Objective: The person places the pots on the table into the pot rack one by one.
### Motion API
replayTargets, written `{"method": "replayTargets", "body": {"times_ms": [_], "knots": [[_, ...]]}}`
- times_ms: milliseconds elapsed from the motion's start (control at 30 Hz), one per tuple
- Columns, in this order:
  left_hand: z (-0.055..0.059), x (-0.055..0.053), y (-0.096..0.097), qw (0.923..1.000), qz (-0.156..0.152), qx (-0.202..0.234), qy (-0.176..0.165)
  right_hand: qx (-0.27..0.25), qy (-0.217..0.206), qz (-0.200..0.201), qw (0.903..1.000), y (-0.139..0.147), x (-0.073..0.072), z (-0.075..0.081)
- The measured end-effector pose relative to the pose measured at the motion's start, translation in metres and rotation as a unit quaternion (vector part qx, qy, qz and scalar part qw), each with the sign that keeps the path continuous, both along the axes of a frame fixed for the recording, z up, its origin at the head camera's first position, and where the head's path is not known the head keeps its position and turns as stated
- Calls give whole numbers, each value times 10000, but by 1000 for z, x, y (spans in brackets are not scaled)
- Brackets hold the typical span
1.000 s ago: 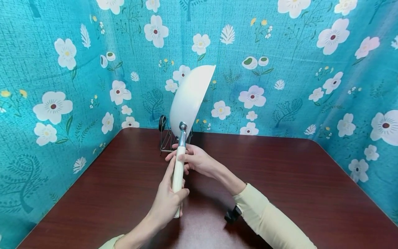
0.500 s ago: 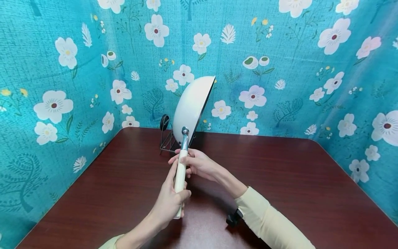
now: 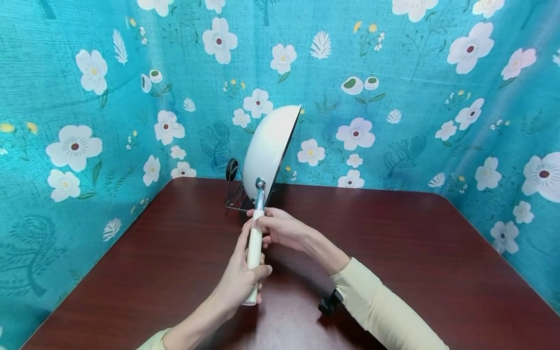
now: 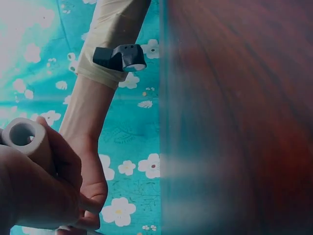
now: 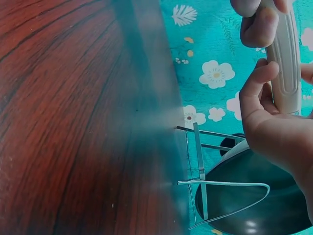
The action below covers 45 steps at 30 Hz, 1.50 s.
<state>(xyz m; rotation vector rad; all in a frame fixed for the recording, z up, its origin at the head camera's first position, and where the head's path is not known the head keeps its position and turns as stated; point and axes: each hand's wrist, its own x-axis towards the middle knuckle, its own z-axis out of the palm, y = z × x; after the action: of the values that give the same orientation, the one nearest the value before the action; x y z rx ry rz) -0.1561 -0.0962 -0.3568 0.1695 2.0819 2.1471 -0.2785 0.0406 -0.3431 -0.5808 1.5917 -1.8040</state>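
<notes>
A white wok (image 3: pixel 269 146) with a dark inside stands on edge, its hollow turned to the right and its cream handle (image 3: pixel 254 250) pointing toward me. My left hand (image 3: pixel 238 282) grips the handle near its lower end, thumb across the top. Farther up, my right hand (image 3: pixel 284 229) pinches the handle between thumb and fingers, close below the metal neck. The left wrist view shows the hollow end of the handle (image 4: pixel 43 149) poking out of the left fist. In the right wrist view, the wok's dark inside (image 5: pixel 264 196) lies behind the bars of a wire rack (image 5: pixel 202 161).
Partly hidden by the wok, the rack stands at the back of the dark red wooden table (image 3: pixel 372 253). A black disc (image 3: pixel 232 169) sits at its left end. A blue flowered curtain (image 3: pixel 376 58) closes off the back and sides. A black device (image 3: pixel 330 302) hangs at the right sleeve.
The wok has come down and slightly right, tipping so that its dark rim shows; both hands moved with it. Over the last half second it has barely moved.
</notes>
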Motion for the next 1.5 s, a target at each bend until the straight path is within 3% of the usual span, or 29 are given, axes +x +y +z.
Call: {"method": "replayTargets", "body": {"times_ms": [267,367,667,933,1333,1500], "knots": [[-6,-5,0,9979,-649,-17,-65,701,153,-325,9969,8,-1,-2],[-7,-7,0,9972,-751,-21,-30,876,245,-376,9952,11,-1,-4],[-4,-13,-2,9979,-514,-370,94,1149,783,-592,9885,16,2,-9],[-1,-16,-6,9961,-165,-854,161,1361,969,-680,9836,17,2,-9],[-5,-23,-14,9916,-90,-1261,264,1527,1592,-854,9716,17,5,-21],[-5,-24,-17,9883,16,-1418,557,1781,1917,-877,9612,23,8,-21]]}}
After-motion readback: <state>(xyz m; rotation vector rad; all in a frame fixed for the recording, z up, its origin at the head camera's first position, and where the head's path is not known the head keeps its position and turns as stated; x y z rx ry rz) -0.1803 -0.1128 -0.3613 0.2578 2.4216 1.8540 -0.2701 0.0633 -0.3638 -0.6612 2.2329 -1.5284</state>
